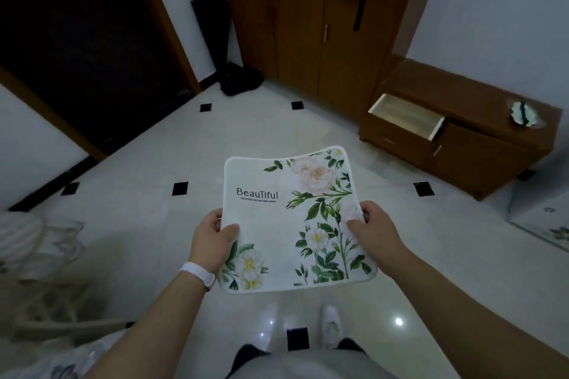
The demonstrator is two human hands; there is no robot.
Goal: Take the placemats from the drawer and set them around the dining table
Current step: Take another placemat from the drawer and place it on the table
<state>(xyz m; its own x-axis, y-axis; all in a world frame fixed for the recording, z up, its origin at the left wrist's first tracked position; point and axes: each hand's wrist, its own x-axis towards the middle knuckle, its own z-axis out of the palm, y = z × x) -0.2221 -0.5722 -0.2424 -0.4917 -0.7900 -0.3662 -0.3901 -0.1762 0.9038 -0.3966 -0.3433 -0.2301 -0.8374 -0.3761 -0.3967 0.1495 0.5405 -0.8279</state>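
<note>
Floral placemat held flat, drawer open behind it

The placemat [292,218] is white with rounded corners, printed with pale roses, green leaves and the word "BeauTiful"; it lies face up, slightly bowed, gripped at its two side edges above the tiled floor. The drawer [408,116], pale inside, stands pulled out of a low brown cabinet

Placemat [289,218] looks like soft matt cloth, printed with flowers, stitched white edging. Floor [147,163] is glossy pale tile with black insets, light reflected. Cabinet [480,148] and wardrobe [295,15] are brown wood, semi-matt. Wristband [198,273] appears smooth white plastic.
</note>
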